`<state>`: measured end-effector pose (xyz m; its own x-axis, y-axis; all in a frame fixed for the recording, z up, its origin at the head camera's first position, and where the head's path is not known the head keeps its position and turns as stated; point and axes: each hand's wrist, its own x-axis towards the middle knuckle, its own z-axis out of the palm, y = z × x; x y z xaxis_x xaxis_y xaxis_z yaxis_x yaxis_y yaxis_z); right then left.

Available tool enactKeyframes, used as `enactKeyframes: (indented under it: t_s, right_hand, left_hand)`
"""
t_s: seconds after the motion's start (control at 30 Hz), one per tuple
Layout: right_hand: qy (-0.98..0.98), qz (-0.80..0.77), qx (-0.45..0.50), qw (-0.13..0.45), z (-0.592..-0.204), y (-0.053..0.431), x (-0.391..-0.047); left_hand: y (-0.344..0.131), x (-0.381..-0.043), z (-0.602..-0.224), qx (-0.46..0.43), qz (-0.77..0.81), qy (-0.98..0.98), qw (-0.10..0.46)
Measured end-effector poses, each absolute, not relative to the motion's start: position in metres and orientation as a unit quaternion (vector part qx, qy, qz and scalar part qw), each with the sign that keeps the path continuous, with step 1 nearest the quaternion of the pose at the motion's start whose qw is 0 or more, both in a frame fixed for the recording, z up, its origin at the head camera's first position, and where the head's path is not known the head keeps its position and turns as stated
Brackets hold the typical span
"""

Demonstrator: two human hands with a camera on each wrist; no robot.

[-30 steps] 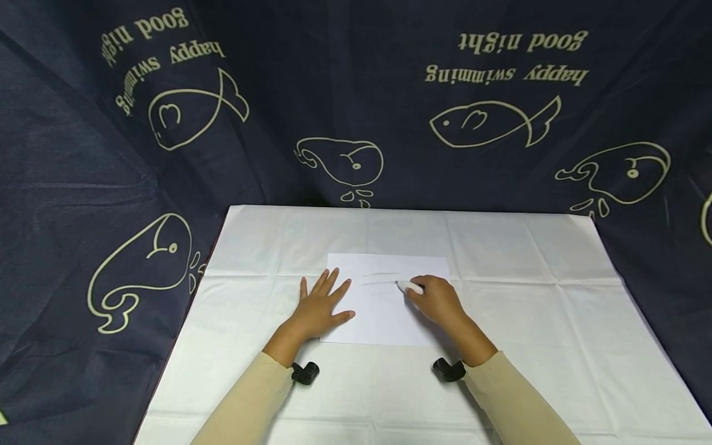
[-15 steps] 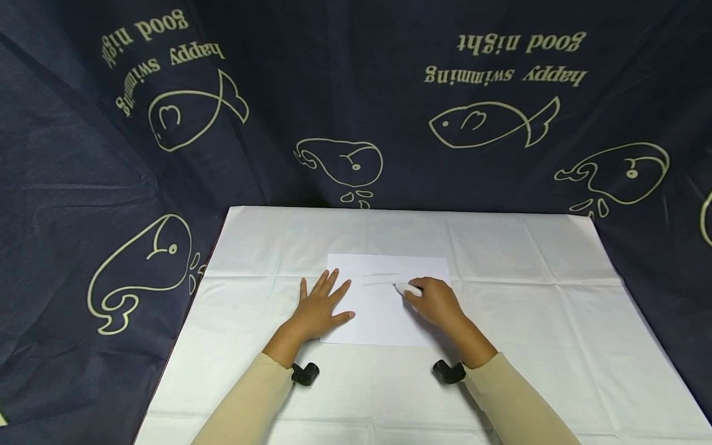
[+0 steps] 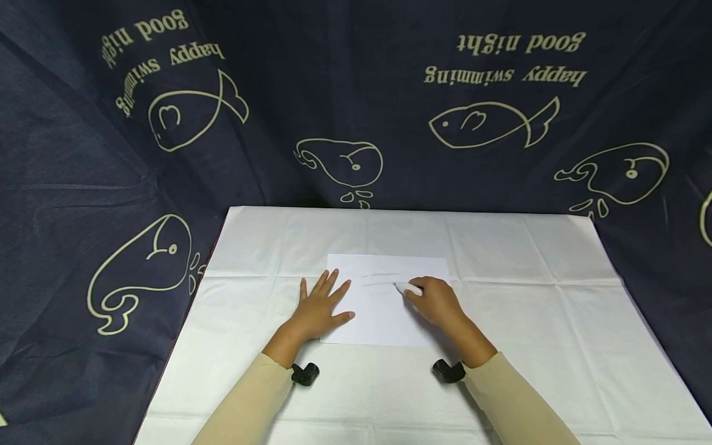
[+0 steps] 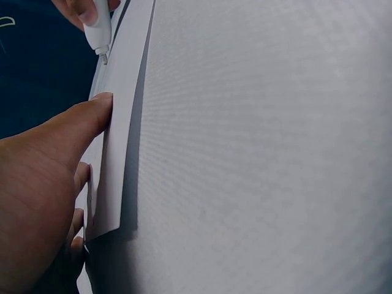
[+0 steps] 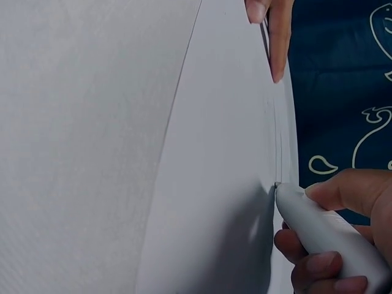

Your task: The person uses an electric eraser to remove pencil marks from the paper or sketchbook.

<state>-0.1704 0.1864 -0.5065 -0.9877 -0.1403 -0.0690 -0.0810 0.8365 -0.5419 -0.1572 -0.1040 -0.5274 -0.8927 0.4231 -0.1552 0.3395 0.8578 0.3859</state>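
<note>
A white sheet of paper (image 3: 378,321) lies on the white-covered table, with two faint, roughly parallel lines across its upper part. My left hand (image 3: 315,312) rests flat with spread fingers on the sheet's left edge. In my right hand (image 3: 438,301) I grip a thick white pen-like tool (image 3: 410,288) with a small metal tip; its exact kind is unclear. Its tip is at the right end of the lower line. Seen from the right wrist, thumb and fingers curl round the white tool (image 5: 324,226), and its tip meets the paper (image 5: 208,122).
A white cloth with fold creases covers the table (image 3: 556,346). Behind and to the left hangs a dark blue curtain (image 3: 334,74) printed with fish, whales and upside-down words. A black wrist camera (image 3: 305,373) sits at the left cuff, another black camera (image 3: 448,371) at the right.
My right hand and the white pen-like tool have shifted very slightly left and toward me over the second, and barely moved in the last half. The left hand has stayed still.
</note>
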Motion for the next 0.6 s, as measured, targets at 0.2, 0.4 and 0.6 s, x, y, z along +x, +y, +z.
enactKeyframes:
  t_s: [0.2, 0.4, 0.6]
  right_hand:
    - [0.958, -0.277, -0.055, 0.047, -0.5051, 0.1863, -0.1700]
    - [0.957, -0.279, -0.064, 0.054, -0.5053, 0.1857, -0.1705]
    - [0.958, -0.277, -0.051, 0.044, -0.5068, 0.1877, -0.1717]
  left_hand:
    - [-0.1039, -0.1569, -0.5270, 0.199, 0.181, 0.956, 0.116]
    - [-0.1041, -0.1570, -0.5286, 0.196, 0.177, 0.957, 0.119]
    - [-0.1044, -0.1578, -0.5303, 0.198, 0.179, 0.957, 0.116]
